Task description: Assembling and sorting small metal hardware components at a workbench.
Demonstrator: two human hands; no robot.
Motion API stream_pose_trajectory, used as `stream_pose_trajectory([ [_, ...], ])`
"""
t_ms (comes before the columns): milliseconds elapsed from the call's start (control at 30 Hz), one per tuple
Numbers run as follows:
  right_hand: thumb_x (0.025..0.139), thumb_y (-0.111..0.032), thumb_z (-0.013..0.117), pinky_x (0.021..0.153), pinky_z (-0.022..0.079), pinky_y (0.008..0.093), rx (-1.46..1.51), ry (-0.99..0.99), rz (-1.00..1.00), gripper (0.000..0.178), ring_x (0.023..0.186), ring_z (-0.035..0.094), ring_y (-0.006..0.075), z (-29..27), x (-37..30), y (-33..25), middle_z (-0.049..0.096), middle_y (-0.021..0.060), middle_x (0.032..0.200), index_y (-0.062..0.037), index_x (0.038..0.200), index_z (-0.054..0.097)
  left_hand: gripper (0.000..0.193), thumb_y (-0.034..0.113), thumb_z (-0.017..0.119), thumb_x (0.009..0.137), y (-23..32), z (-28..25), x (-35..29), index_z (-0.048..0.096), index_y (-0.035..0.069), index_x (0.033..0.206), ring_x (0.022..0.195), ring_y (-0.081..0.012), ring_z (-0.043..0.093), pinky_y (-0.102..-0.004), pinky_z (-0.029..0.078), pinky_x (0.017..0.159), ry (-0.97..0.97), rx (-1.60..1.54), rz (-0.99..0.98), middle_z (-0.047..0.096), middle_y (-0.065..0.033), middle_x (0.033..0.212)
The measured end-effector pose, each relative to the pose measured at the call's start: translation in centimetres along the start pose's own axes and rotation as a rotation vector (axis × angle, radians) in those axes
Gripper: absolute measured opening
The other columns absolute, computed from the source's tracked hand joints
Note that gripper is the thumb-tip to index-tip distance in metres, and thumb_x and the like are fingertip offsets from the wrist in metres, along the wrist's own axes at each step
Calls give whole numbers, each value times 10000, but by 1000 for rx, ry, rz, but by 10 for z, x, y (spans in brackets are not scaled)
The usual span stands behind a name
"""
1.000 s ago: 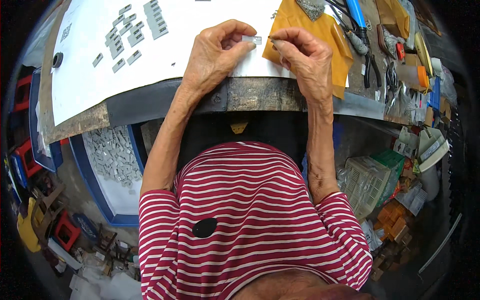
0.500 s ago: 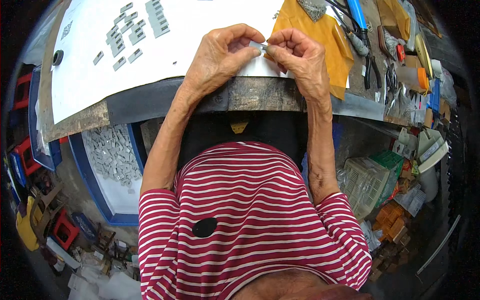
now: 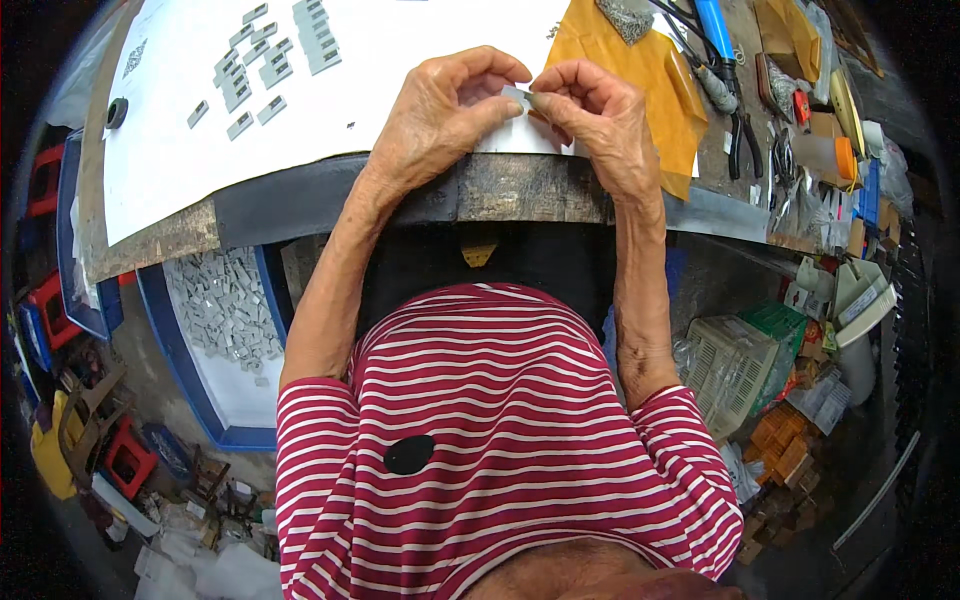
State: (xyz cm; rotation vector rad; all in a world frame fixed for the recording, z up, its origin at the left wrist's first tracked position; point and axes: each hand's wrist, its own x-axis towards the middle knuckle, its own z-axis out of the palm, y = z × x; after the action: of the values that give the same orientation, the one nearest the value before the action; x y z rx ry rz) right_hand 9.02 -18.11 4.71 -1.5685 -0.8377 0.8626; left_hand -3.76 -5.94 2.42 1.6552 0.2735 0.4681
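Over the near edge of the white-covered table [image 3: 200,185], my two hands meet at one small grey rectangular piece [image 3: 517,93]. My left hand [image 3: 440,112] pinches it between thumb and forefinger. From the other side, the thumb and forefinger of my right hand [image 3: 600,115] close at the piece's right end; whether they also hold something tiny is hidden. Several similar grey pieces [image 3: 240,95] with dark slots lie in loose rows on the white sheet, to the left of my hands.
Right of my hands lies brown paper [image 3: 660,110] bearing a heap of tiny metal parts [image 3: 625,18]. Black-handled pliers [image 3: 745,145] and other tools crowd the table's right side. Below at left, a blue tray [image 3: 195,385] holds many grey pieces. A plastic crate [image 3: 725,365] stands low at right.
My right fingers have shifted very slightly at the end of the grey piece. Otherwise both hands stay in nearly the same place.
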Motion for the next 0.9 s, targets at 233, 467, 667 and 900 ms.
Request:
stream_pose_trajectory([
  [233,785,-53,602,454,384,166,28,-16,1,99,529,488,41,2,0,3,541,-2,632,18,849,577,247,83,628,771,1,-1,0,589,22,1008,655,-63,549,-183,457,593,-12,25,-13,608,-22,752],
  [467,778,-54,588,474,380,160,-2,51,-15,92,543,475,31,10,-2,3,523,-25,632,13,841,584,235,83,637,760,-2,-2,1,598,21,983,644,-68,561,-186,469,593,-2,16,-14,599,-14,717],
  [667,748,-42,588,497,379,163,-55,74,-43,76,576,477,22,9,0,6,536,-26,647,11,802,595,226,85,639,760,-1,-1,0,602,18,973,632,-67,566,-183,475,582,-1,21,-23,598,-11,702],
  [900,777,-49,602,451,382,167,10,14,-48,79,519,487,41,4,1,7,547,0,617,20,815,599,221,86,638,764,-2,-2,0,605,18,971,628,-68,565,-180,475,582,15,33,-40,597,-10,698],
])
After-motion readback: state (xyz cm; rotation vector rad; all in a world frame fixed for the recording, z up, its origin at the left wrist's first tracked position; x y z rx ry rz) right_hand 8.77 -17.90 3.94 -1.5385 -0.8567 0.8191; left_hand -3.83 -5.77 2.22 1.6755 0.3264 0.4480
